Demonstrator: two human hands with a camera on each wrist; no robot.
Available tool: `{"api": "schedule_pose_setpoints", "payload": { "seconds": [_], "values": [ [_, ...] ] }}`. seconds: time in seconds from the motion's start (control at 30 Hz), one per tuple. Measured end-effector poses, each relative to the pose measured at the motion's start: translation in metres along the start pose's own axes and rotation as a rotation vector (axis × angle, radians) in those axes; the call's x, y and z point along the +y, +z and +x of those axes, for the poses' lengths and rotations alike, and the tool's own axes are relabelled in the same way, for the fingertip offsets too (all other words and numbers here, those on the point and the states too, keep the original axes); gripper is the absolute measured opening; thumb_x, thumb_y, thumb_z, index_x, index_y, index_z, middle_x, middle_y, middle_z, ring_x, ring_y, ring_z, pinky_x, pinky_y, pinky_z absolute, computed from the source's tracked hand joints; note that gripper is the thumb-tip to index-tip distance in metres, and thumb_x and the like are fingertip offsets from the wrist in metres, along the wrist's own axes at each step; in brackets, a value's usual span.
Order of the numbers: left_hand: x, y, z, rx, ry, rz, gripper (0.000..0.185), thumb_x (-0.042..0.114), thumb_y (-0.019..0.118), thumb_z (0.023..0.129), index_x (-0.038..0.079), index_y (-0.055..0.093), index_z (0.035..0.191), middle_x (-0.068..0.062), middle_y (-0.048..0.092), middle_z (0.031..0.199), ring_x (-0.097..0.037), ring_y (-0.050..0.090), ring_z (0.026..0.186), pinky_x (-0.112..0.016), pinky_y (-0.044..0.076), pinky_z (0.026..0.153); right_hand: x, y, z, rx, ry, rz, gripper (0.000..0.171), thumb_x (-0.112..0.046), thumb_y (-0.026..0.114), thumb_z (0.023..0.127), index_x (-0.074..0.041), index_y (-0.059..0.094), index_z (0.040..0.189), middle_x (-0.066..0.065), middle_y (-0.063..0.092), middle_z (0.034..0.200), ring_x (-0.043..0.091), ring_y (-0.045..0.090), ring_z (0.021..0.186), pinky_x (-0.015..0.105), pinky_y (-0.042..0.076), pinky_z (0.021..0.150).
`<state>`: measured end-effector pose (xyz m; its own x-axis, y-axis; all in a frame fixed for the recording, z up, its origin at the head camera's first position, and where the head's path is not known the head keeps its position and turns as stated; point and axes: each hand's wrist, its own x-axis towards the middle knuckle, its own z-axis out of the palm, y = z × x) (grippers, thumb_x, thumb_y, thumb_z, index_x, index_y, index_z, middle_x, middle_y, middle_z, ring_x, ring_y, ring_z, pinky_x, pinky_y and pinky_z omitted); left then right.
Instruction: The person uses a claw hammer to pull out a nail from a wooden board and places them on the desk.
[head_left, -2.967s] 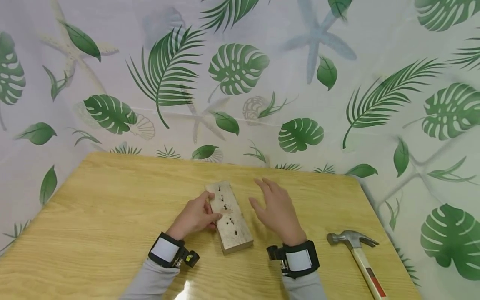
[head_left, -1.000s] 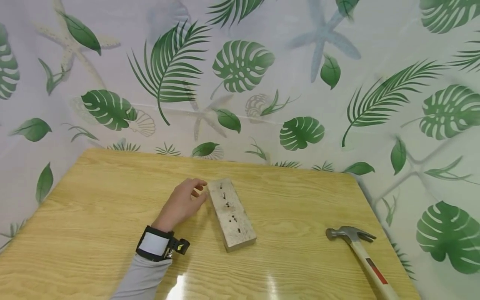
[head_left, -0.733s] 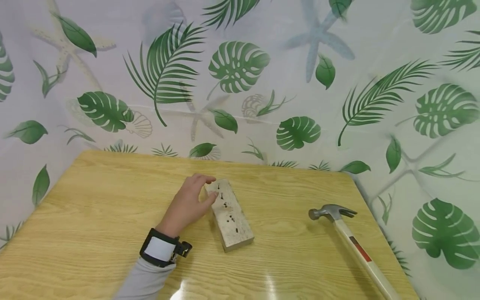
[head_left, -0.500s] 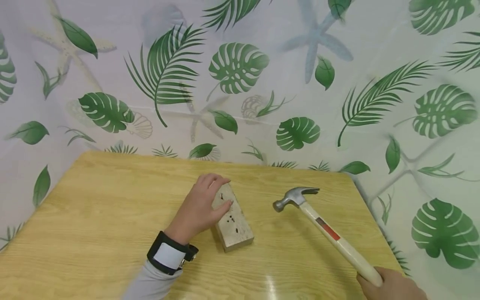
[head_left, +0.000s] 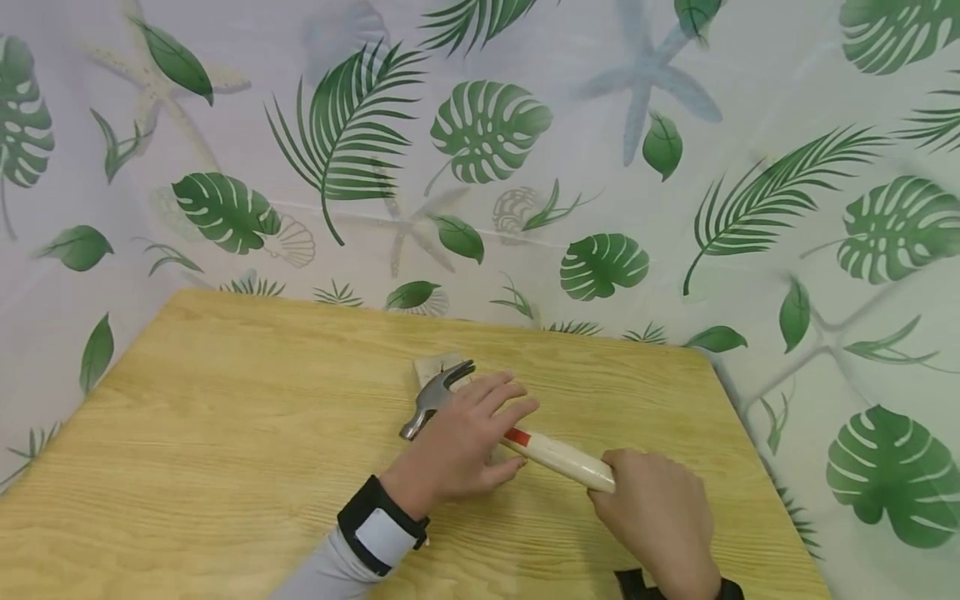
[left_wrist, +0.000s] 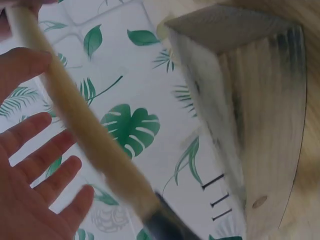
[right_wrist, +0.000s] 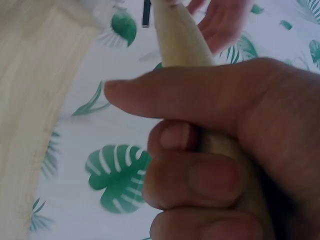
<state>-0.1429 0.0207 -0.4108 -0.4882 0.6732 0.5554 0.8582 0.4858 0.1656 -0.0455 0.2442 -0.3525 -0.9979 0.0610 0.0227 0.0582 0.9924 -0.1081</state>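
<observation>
A claw hammer (head_left: 558, 457) with a steel head and pale wooden handle is held in my right hand (head_left: 660, 512). In the right wrist view, the fingers curl round its handle (right_wrist: 182, 37). My left hand (head_left: 457, 437) is over the middle of the handle in the head view. The left wrist view has its fingers (left_wrist: 50, 160) spread beside the handle, the thumb by it; contact is unclear. The hammer and left hand mostly hide a wooden block (head_left: 427, 367) in the head view. Several nails (left_wrist: 215, 204) stick out of the block (left_wrist: 270, 115) in the left wrist view.
The yellow wood-grain table (head_left: 225, 417) lies under everything. Behind it hangs a white cloth (head_left: 517, 283) printed with green leaves and starfish. A black strap (head_left: 378, 525) circles each wrist.
Earlier, my left hand held the block, then let go and hovered by it. My right hand left view, then came back gripping the hammer and has brought it left over the block. The left hand has moved right to the handle.
</observation>
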Motion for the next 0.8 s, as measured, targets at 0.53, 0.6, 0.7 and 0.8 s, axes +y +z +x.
{"api": "schedule_pose_setpoints", "payload": {
  "seconds": [0.53, 0.6, 0.7, 0.8],
  "values": [
    [-0.021, 0.004, -0.011, -0.148, -0.185, 0.041, 0.036, 0.019, 0.075, 0.082, 0.023, 0.042, 0.068, 0.012, 0.029, 0.059, -0.005, 0.032, 0.054, -0.021, 0.024, 0.048, -0.04, -0.009, 0.025, 0.062, -0.149, 0.047, 0.032, -0.042, 0.092, 0.069, -0.023, 0.069, 0.079, -0.008, 0.057, 0.062, 0.012, 0.048, 0.052, 0.031, 0.037, 0.046],
    [-0.024, 0.001, -0.012, -0.152, -0.213, 0.041, 0.037, 0.018, 0.076, 0.081, 0.023, 0.042, 0.067, 0.012, 0.028, 0.059, -0.005, 0.032, 0.054, -0.022, 0.024, 0.047, -0.041, -0.017, 0.027, 0.073, -0.189, 0.153, 0.034, -0.045, 0.088, 0.075, -0.022, 0.071, 0.094, -0.008, 0.066, 0.077, 0.012, 0.059, 0.065, 0.034, 0.048, 0.056],
    [-0.029, -0.004, -0.014, -0.156, -0.245, 0.015, 0.038, 0.017, 0.076, 0.082, 0.022, 0.041, 0.067, 0.012, 0.026, 0.06, -0.005, 0.031, 0.054, -0.021, 0.023, 0.047, -0.041, -0.032, 0.026, 0.151, -0.264, 0.376, 0.032, -0.043, 0.079, 0.087, -0.022, 0.071, 0.11, -0.005, 0.072, 0.102, 0.018, 0.068, 0.095, 0.043, 0.055, 0.082],
    [-0.034, -0.007, -0.014, -0.132, -0.268, -0.045, 0.037, 0.017, 0.075, 0.086, 0.02, 0.042, 0.068, 0.011, 0.026, 0.061, -0.004, 0.031, 0.054, -0.02, 0.024, 0.046, -0.039, -0.048, 0.022, 0.299, -0.306, 0.578, 0.024, -0.031, 0.074, 0.094, -0.024, 0.071, 0.117, -0.006, 0.072, 0.115, 0.018, 0.065, 0.114, 0.042, 0.05, 0.098]
  ]
}}
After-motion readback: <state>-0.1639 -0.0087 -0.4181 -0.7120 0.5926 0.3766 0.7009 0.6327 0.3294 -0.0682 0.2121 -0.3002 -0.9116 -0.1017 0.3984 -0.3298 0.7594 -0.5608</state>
